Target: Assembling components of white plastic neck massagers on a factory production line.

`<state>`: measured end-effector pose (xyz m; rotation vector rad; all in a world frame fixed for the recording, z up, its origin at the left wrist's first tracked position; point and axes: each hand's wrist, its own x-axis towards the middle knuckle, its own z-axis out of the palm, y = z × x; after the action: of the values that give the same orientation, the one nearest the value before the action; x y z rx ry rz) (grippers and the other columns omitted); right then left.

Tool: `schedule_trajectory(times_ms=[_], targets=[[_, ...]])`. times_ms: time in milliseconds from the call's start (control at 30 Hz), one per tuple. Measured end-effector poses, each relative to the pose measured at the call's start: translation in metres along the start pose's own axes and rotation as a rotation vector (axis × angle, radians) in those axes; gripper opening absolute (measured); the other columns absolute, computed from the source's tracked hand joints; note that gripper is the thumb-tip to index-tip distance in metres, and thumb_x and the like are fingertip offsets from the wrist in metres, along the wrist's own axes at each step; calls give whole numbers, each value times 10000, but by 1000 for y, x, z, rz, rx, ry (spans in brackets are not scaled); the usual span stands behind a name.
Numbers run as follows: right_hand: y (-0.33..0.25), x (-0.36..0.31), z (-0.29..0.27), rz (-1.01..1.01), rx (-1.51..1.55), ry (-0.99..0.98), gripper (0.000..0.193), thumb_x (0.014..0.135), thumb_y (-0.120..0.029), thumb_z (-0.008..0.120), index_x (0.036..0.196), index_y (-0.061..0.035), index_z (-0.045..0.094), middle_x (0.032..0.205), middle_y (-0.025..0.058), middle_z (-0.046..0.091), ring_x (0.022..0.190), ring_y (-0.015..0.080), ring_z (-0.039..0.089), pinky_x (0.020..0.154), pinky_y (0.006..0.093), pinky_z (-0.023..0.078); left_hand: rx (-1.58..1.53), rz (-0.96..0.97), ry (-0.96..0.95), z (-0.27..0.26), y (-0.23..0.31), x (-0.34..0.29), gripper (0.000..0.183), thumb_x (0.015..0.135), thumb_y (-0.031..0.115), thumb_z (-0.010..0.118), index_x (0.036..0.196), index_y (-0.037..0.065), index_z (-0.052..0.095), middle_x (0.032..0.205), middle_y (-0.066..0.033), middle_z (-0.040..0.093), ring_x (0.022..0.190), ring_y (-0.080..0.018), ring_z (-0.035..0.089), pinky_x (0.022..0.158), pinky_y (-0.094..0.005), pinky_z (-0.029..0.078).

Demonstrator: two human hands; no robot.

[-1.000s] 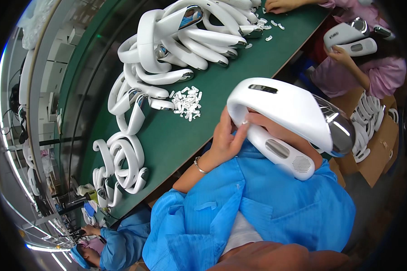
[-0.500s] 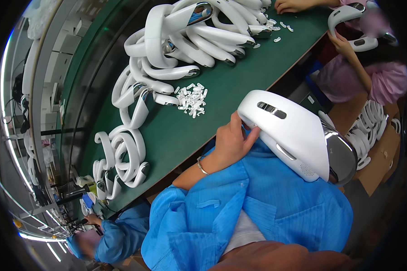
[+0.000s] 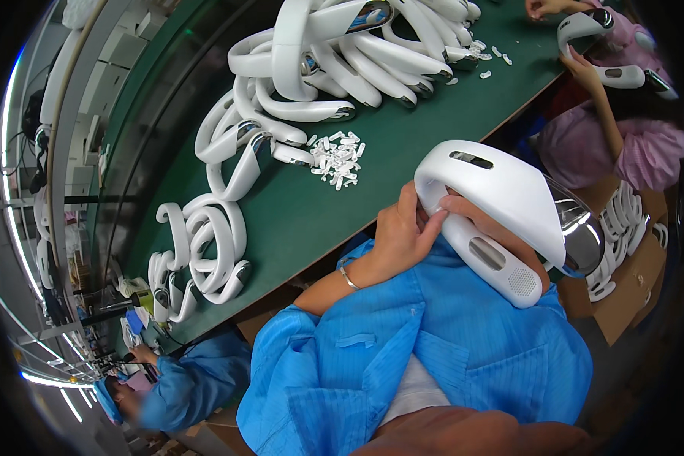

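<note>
Head view. A white curved device [image 3: 501, 205], a broad smooth shell with a dark slot near its upper left end and a thick arm below bearing an oval recess and a perforated patch, is held at centre right of the frame, above the person's blue-smocked chest and just off the near edge of the green counter [image 3: 403, 152]. Its long axis runs diagonally from upper left to lower right; the rounded closed end points to the upper left, toward the counter, and a glossy, mirror-like face shows at its right end.

The left hand [image 3: 399, 232] grips the device at the bend, fingers curled against its inner edge; a thin bracelet [image 3: 348, 277] circles the wrist. The right hand [image 3: 479, 220] lies mostly behind the shell: its fingers show between shell and lower arm, pressed to the device, but the full closure of the grasp cannot be told.

On the counter, a small heap of white plastic bits [image 3: 338, 158] lies to the upper left of the device, well apart from it. A large pile of similar white curved housings [image 3: 342, 53] fills the upper centre; a second group [image 3: 209, 243] lies at centre left. At upper right, another person in pink holds one such device [image 3: 600, 45] in both hands. A cardboard box [image 3: 631, 258] at the right edge holds more white parts. A third person in blue sits at lower left.
</note>
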<state>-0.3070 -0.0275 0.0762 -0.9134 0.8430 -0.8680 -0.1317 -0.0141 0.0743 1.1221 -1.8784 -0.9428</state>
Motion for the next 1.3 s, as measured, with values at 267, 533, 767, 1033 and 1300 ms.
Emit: schedule_trajectory(times_ms=[267, 533, 767, 1033, 1300], targets=[[-1, 13, 13, -33, -86, 33, 201, 872, -57, 560, 1015, 57, 644, 850, 33, 665, 752, 71, 600, 660, 198, 482, -326, 184, 44, 7, -41, 0, 250, 786, 10, 606, 1023, -29, 536, 726, -74, 641, 624, -127, 627, 512, -253, 476], [0, 7, 19, -86, -283, 76, 370, 984, -246, 371, 881, 29, 596, 738, 110, 640, 637, 165, 625, 589, 277, 500, -586, -485, -92, -1, -39, -8, 391, 822, 73, 612, 1185, 11, 480, 955, -93, 635, 811, -145, 613, 693, -258, 501], [15, 13, 15, -9, -264, 121, 235, 899, -181, 522, 941, 28, 620, 740, 56, 633, 638, 109, 585, 586, 243, 475, -636, -396, -53, 7, -66, -20, 304, 859, 49, 562, 1145, 0, 470, 969, -105, 605, 819, -152, 607, 649, -243, 507], [13, 14, 21, -20, -233, 40, 183, 876, -96, 509, 939, 51, 599, 748, 102, 642, 640, 127, 618, 584, 243, 490, -683, -306, 25, 10, -62, -22, 274, 859, 51, 567, 1112, -11, 483, 940, -92, 599, 776, -126, 578, 617, -227, 478], [22, 19, 24, -11, -50, 48, 228, 907, -106, 470, 1013, 55, 593, 806, 101, 649, 666, 135, 624, 617, 258, 506, -874, -525, 83, -1, -44, -4, 310, 823, 70, 638, 1092, 11, 496, 905, -63, 600, 708, -119, 582, 544, -215, 461]])
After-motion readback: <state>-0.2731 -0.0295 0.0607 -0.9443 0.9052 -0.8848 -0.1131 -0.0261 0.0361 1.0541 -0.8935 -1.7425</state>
